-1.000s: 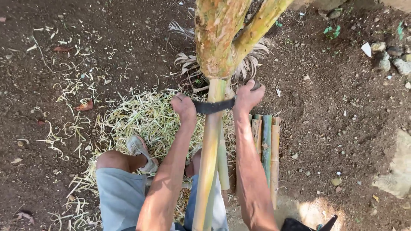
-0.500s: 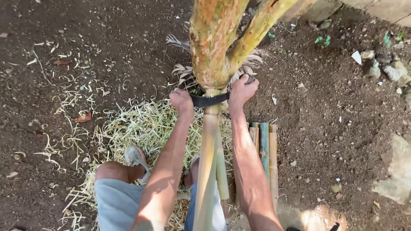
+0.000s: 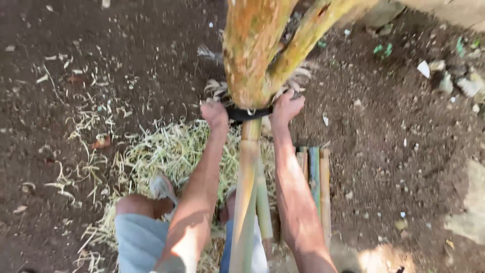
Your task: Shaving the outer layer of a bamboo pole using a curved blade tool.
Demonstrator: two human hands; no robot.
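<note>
A long bamboo pole (image 3: 247,187) runs away from me between my knees and rests against a forked tree trunk (image 3: 252,55). Across the pole lies a dark curved blade (image 3: 247,114). My left hand (image 3: 214,114) is closed on its left end, my right hand (image 3: 287,107) on its right end. Both arms are stretched out, and the blade sits right at the foot of the trunk.
Pale bamboo shavings (image 3: 161,151) are heaped on the dark soil under my legs. Three short split bamboo strips (image 3: 314,177) lie side by side to the right of the pole. Stones and litter (image 3: 454,76) sit at the top right. A sandalled foot (image 3: 161,186) shows.
Both hands have pushed the blade farther along the pole, away from me, until it reaches the foot of the trunk. The view has shifted forward with them.
</note>
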